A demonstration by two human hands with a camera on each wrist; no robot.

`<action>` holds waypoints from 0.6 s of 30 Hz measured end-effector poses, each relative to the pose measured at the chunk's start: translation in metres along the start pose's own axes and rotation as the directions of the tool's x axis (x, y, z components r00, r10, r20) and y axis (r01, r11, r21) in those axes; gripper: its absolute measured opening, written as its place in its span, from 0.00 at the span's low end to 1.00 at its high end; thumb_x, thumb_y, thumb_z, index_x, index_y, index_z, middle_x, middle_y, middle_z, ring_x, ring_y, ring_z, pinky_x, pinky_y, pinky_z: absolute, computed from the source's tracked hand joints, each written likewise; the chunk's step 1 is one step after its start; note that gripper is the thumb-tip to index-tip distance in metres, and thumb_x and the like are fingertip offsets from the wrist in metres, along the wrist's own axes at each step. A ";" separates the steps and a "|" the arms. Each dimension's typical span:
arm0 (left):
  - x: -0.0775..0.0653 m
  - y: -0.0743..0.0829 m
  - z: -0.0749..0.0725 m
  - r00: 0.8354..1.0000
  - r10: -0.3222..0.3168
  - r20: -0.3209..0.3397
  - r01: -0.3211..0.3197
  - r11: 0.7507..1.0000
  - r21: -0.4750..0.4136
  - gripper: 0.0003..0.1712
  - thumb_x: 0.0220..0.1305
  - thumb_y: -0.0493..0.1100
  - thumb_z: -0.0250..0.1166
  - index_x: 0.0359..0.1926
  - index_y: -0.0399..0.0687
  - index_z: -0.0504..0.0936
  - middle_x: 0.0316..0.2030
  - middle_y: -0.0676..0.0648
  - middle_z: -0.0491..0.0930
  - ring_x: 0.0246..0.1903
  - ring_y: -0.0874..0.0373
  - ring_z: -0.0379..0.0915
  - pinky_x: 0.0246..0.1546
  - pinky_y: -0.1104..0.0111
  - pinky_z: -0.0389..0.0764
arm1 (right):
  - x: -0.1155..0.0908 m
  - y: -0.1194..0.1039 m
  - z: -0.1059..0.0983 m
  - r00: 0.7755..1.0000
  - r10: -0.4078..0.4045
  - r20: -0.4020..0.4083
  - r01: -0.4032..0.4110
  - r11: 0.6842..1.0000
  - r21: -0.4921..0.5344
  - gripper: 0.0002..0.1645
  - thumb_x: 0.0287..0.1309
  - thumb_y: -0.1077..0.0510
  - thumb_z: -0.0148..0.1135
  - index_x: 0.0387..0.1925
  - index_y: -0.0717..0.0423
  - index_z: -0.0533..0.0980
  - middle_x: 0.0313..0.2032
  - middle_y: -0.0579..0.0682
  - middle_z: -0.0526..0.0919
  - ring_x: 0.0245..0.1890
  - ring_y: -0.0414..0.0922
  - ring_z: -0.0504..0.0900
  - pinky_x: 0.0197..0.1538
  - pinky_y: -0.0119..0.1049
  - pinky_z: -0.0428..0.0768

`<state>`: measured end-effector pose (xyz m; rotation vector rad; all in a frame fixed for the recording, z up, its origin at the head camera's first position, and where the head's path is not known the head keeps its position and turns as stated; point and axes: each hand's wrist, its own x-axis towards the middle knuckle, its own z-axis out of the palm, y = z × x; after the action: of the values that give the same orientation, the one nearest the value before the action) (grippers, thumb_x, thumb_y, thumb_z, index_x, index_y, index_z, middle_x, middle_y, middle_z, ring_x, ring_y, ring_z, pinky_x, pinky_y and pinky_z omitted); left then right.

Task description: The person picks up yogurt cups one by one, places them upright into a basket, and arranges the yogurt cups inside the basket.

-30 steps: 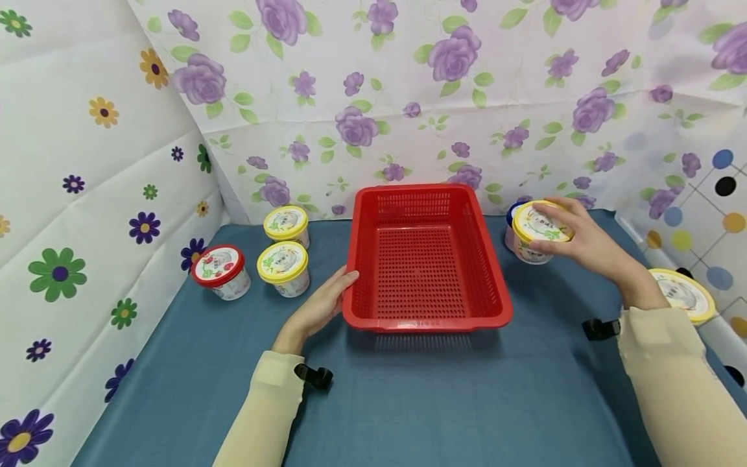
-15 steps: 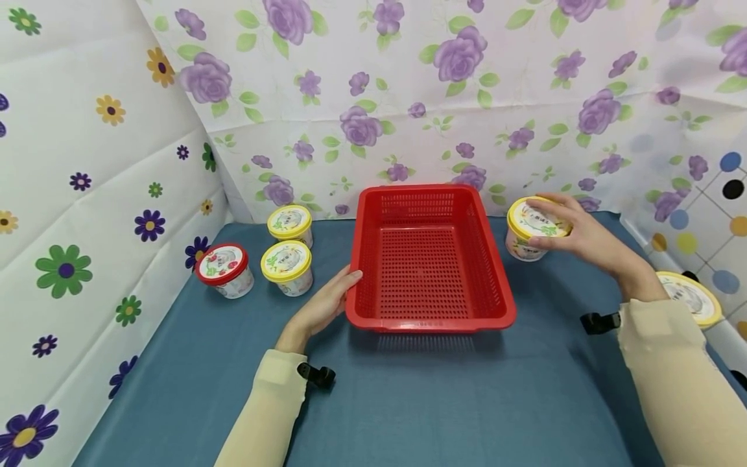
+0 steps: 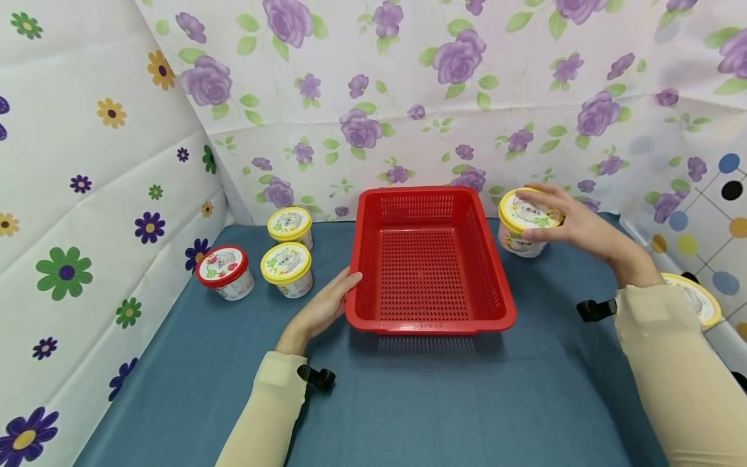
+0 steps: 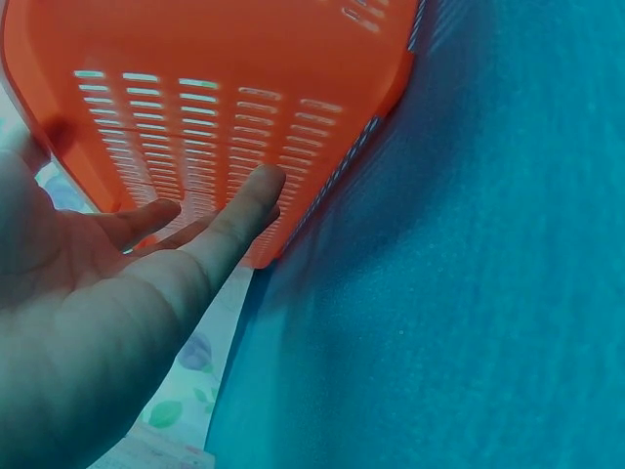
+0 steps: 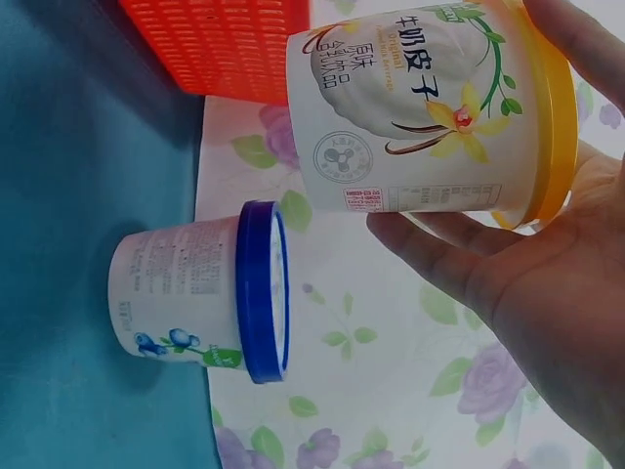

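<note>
My right hand [image 3: 569,220] grips a paper tub with a yellow lid [image 3: 528,220] just right of the red plastic basket [image 3: 423,324]. In the right wrist view that tub [image 5: 420,107] shows a vanilla flower print and is held by its lid end, fingers and thumb on opposite sides. Below it there stands a blue-lidded tub [image 5: 186,293] with blueberries printed on it; in the head view the held tub hides it. My left hand [image 3: 320,311] holds the basket's left rim, thumb at the rim. Its fingers lie along the slotted outer wall [image 4: 195,127] in the left wrist view.
Left of the basket stand two yellow-lidded tubs [image 3: 286,263] and a red-lidded tub [image 3: 224,272] on the blue cloth [image 3: 438,402]. Another yellow lid [image 3: 694,298] shows at the right edge, partly behind the right sleeve. A flowered sheet [image 3: 408,149] hangs behind.
My right hand has carried the yellow-lidded tub left and slightly up in the view, closer to the basket. The blue lid behind it has gone out of sight. My left hand stays at the rim.
</note>
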<state>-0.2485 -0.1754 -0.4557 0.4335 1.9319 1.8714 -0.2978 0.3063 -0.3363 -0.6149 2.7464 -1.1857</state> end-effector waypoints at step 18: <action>0.000 0.001 0.000 1.000 -0.011 -0.006 0.011 1.000 0.006 0.35 0.83 0.58 0.48 0.82 0.55 0.53 0.74 0.40 0.67 0.67 0.44 0.71 0.66 0.53 0.74 | 0.027 -0.029 -0.011 0.998 -0.016 0.054 0.014 0.999 0.035 0.45 0.67 0.50 0.68 0.81 0.37 0.60 0.81 0.43 0.47 0.75 0.53 0.50 0.61 0.53 0.69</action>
<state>-0.2489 -0.1752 -0.4543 0.4186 1.9404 1.8620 -0.3152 0.2853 -0.3060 -0.6556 2.6752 -1.1993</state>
